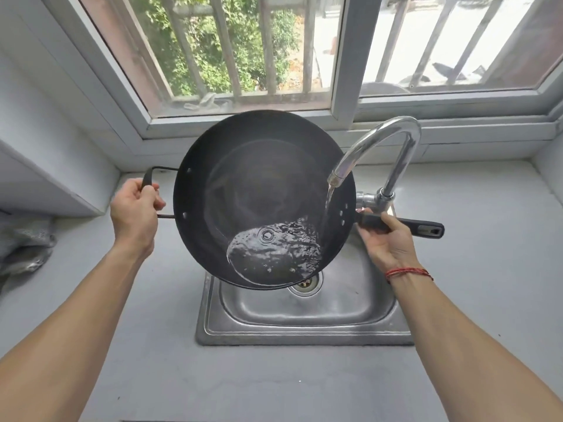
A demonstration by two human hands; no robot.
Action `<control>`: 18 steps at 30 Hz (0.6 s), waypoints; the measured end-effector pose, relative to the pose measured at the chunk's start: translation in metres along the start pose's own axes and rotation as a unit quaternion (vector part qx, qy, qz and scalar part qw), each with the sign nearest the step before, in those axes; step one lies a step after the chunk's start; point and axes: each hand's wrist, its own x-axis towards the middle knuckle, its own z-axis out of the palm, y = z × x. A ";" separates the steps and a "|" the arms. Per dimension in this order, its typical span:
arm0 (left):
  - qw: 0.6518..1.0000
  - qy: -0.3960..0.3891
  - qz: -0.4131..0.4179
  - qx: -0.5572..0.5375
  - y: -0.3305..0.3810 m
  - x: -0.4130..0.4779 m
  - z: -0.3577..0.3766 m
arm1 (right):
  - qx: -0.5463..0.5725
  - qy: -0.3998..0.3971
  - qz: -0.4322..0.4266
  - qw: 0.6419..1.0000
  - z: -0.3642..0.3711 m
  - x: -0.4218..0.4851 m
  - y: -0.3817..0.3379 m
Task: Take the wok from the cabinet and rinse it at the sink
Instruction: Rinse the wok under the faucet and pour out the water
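Note:
A large black wok (243, 190) is held tilted over the steel sink (304, 327). My left hand (134, 211) grips its thin loop handle on the left. My right hand (384, 242) grips the long black handle on the right. Water runs from the chrome tap (380, 144) onto the wok's right inner wall. A pool of rippling water (274, 254) has gathered in the near, lower part of the wok. The wok hides most of the sink's back half; the drain (306, 284) shows just under its rim.
Grey countertop (487, 269) surrounds the sink. A barred window (243, 50) stands right behind the wok and tap. A crumpled grey cloth (24, 248) lies at the left edge. A white ledge or cabinet (36, 166) juts out at the left.

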 end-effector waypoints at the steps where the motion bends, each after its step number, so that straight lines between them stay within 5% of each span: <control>1: 1.000 0.001 0.006 0.007 0.002 0.001 -0.002 | 0.001 0.003 0.002 1.000 0.002 -0.001 0.003; 18: 0.994 -0.013 0.076 0.075 0.033 0.007 -0.025 | -0.082 0.081 0.088 0.989 -0.007 0.014 0.033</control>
